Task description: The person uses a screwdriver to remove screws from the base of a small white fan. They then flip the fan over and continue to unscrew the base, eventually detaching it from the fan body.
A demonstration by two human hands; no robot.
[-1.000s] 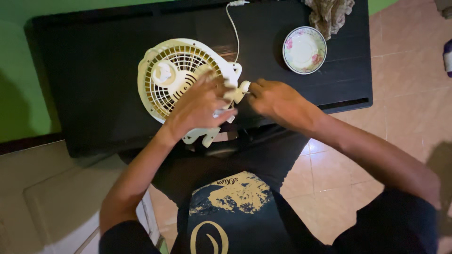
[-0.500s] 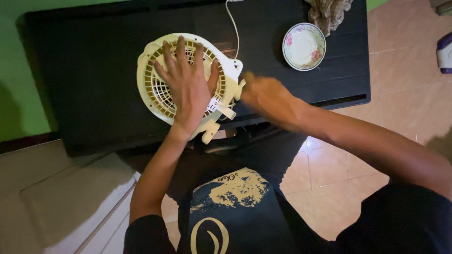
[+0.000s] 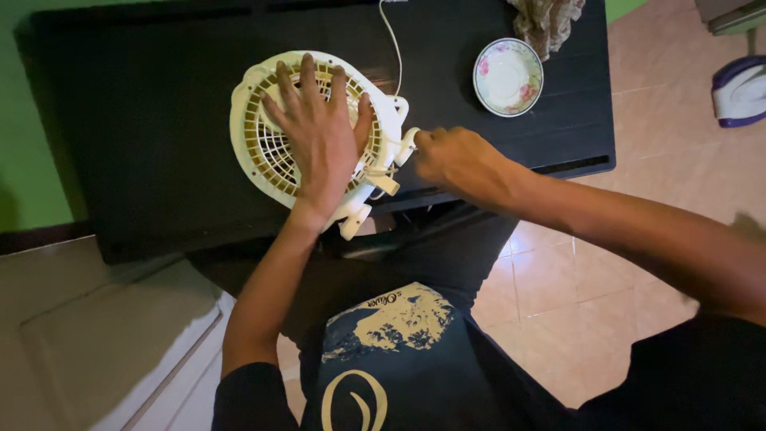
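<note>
Head view: left hand (image 3: pixel 319 140) flat on fan (image 3: pixel 259 140)

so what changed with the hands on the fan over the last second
The left hand left the fan's base, moved up and spread flat on the fan grille. The right hand stayed closed at the side bracket. Fan, cord, bowl and black table stayed put.

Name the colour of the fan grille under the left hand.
Cream fan grille, in the head view.

Dim, warm light; soft shadows.
</note>
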